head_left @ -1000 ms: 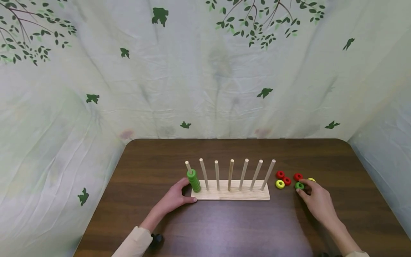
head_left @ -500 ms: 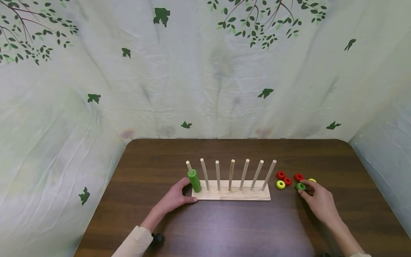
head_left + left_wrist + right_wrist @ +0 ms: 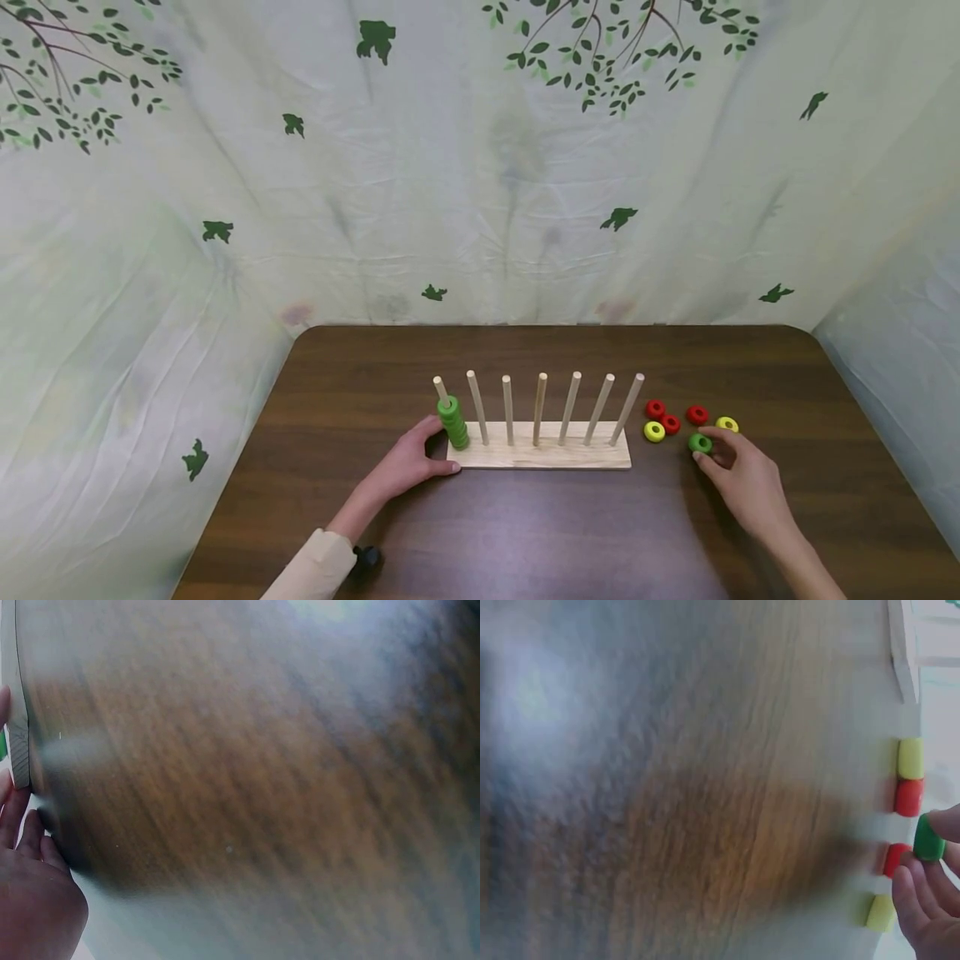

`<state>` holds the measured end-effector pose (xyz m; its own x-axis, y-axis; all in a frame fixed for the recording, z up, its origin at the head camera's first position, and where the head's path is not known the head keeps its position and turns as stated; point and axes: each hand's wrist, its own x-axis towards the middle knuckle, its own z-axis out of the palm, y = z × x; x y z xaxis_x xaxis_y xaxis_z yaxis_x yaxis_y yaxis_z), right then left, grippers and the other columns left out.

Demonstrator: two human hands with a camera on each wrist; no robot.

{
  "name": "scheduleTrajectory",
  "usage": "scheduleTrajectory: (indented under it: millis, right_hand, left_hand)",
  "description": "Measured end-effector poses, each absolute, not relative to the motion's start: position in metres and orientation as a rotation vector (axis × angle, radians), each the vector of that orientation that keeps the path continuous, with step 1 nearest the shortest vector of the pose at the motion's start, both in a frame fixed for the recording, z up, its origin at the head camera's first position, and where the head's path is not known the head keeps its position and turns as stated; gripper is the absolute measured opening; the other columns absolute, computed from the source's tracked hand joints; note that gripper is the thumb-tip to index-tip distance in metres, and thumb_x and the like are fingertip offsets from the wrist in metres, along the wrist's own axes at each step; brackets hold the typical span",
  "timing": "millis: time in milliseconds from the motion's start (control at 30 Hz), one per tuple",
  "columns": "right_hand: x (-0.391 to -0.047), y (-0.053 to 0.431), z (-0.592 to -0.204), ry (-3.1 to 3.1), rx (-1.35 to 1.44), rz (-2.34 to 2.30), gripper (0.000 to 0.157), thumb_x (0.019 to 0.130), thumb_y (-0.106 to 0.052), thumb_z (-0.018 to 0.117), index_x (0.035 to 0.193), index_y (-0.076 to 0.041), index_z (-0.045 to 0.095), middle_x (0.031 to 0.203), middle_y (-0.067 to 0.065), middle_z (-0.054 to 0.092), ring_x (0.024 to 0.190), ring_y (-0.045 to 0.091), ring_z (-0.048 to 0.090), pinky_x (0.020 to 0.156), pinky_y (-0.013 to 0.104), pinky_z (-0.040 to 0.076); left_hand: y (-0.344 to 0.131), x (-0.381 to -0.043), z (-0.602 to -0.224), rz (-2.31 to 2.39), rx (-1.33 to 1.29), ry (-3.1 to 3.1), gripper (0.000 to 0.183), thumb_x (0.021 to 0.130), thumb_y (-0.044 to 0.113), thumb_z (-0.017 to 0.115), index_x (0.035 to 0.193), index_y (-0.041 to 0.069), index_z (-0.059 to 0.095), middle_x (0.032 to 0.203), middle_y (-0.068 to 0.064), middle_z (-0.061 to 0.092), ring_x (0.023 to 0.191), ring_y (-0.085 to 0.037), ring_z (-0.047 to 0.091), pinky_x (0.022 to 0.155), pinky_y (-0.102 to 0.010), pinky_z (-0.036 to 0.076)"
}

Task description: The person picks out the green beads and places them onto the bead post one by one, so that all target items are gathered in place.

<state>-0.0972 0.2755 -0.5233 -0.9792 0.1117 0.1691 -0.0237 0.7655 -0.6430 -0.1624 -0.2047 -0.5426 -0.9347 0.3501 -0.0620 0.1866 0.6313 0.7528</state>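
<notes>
My left hand (image 3: pixel 403 458) grips the left end of a pale wooden peg board (image 3: pixel 540 455), thumb at the front edge and fingers going behind. A stack of green rings (image 3: pixel 453 423) sits on the leftmost peg; the other pegs are bare. Between thumb and fingers, my right hand (image 3: pixel 746 483) pinches a single green ring (image 3: pixel 700 443), right of the board. In the right wrist view this green ring (image 3: pixel 930 838) is raised slightly off the table. The left wrist view catches only the board's end (image 3: pixel 20 754) and part of the hand.
Right of the board lie loose rings: a yellow ring (image 3: pixel 654 432) beside two red ones (image 3: pixel 656 408), another red ring (image 3: pixel 697 414) and a second yellow ring (image 3: pixel 726 425) behind my right hand. A printed cloth (image 3: pixel 480 208) hangs behind the brown table (image 3: pixel 570 533).
The green ring in my right hand has come off the table and a little toward me, uncovering more of the yellow ring behind. My left hand has stayed in place on the board.
</notes>
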Motion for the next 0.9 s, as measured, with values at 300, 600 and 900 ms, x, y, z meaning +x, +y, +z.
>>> scheduleTrajectory:
  millis: [300, 600, 900]
  right_hand:
    - [-0.086, 0.262, -0.509, -2.718, -0.074, 0.986, 0.035, 0.083, -0.014, 0.080, 0.115, -0.012, 0.068, 0.094, 0.002, 0.071, 0.082, 0.005, 0.064, 0.068, 0.016, 0.045]
    - [-0.078, 0.243, -0.489, -2.636, -0.018, 1.026, 0.039, 0.077, -0.011, 0.085, 0.113, -0.013, 0.069, 0.099, 0.001, 0.071, 0.083, 0.005, 0.065, 0.072, 0.009, 0.042]
    - [-0.079, 0.231, -0.472, -2.620, 0.060, 1.048, 0.038, 0.078, -0.016, 0.085, 0.113, -0.016, 0.069, 0.105, -0.001, 0.070, 0.085, 0.003, 0.064, 0.075, 0.008, 0.043]
  left_hand:
    - [-0.205, -0.162, -0.541, 1.185, 0.416, 2.643, 0.066, 0.075, 0.030, 0.086, 0.133, 0.016, 0.059, 0.134, -0.001, 0.055, 0.133, -0.026, 0.044, 0.108, -0.051, 0.033]
    - [-0.205, -0.162, -0.543, 1.201, 0.432, 2.644, 0.064, 0.074, 0.029, 0.086, 0.131, 0.016, 0.061, 0.131, 0.000, 0.056, 0.131, -0.026, 0.046, 0.107, -0.050, 0.034]
    - [-0.205, -0.161, -0.542, 1.206, 0.434, 2.641, 0.063, 0.074, 0.028, 0.086, 0.131, 0.015, 0.061, 0.130, 0.001, 0.057, 0.130, -0.025, 0.046, 0.107, -0.050, 0.034]
